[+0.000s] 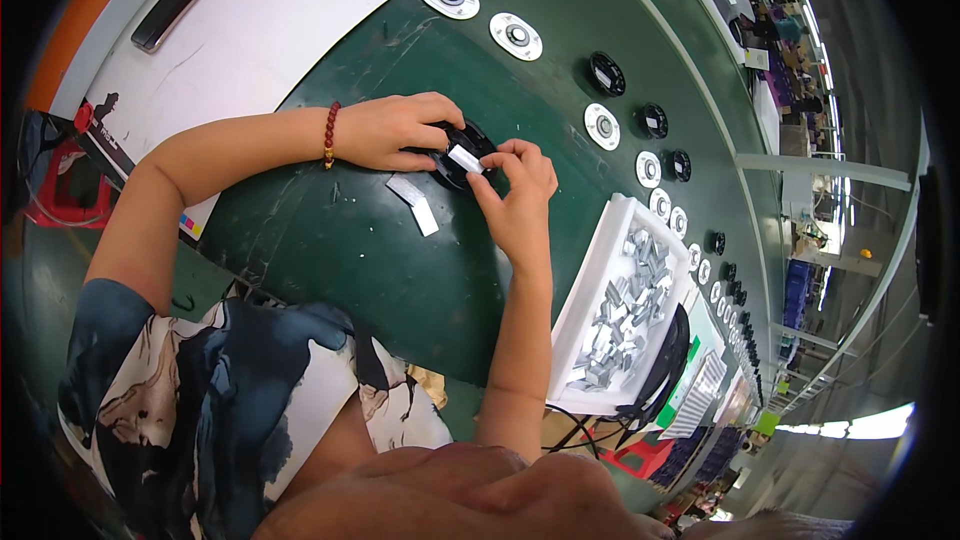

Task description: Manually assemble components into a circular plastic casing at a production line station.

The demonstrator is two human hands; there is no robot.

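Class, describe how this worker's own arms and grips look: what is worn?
The left grip is ungloved, with a dark red bead bracelet, a few beads yellowish, at its wrist. The right grip is ungloved, its wrist unadorned. A short dark blue sleeve ends above the left elbow.

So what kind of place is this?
Probably a factory assembly line. There's a long green worktop, white discs and black casings spaced along it, and a white tray holding lots of small silvery pieces.
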